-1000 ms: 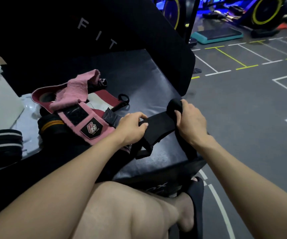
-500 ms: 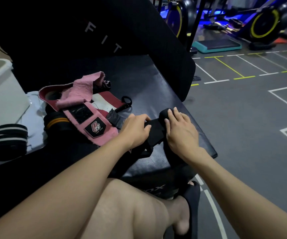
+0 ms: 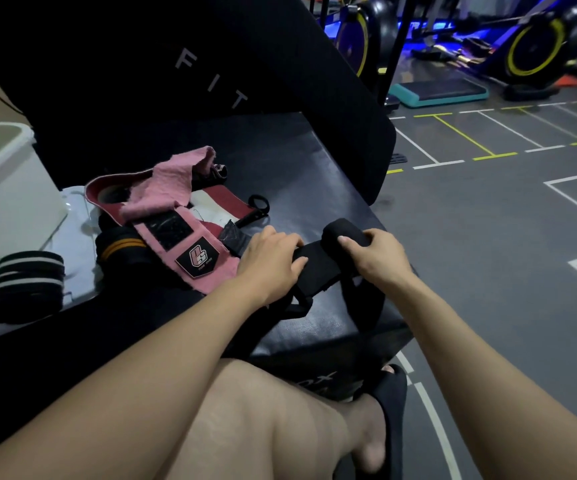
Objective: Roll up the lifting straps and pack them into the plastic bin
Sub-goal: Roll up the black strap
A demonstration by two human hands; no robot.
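bare forearms [image 3: 148, 358], bare left hand [image 3: 269, 268], bare right hand [image 3: 380, 261], bare leg [image 3: 263, 427], black slipper [image 3: 393, 407] on foot [image 3: 366, 441]

On worktop [image 3: 314, 174], toward its 3 o'clock edge: strap [image 3: 318, 268], lying crosswise under both hands. Left hand [image 3: 269, 265] on the 9 o'clock part; right hand [image 3: 380, 258] around the rolled end at 3 o'clock, tail hanging over the edge toward 6. Heap of loose wraps [image 3: 176, 220] just beside left hand, at its 9 to 10 o'clock. Rolled bands [image 3: 27, 285] farther out at 9, tub [image 3: 6, 202] behind them at 11. Upright pad [image 3: 211, 64] behind everything at 12. Step platform [image 3: 443, 91] on floor [image 3: 488, 237], far off at 1 o'clock.
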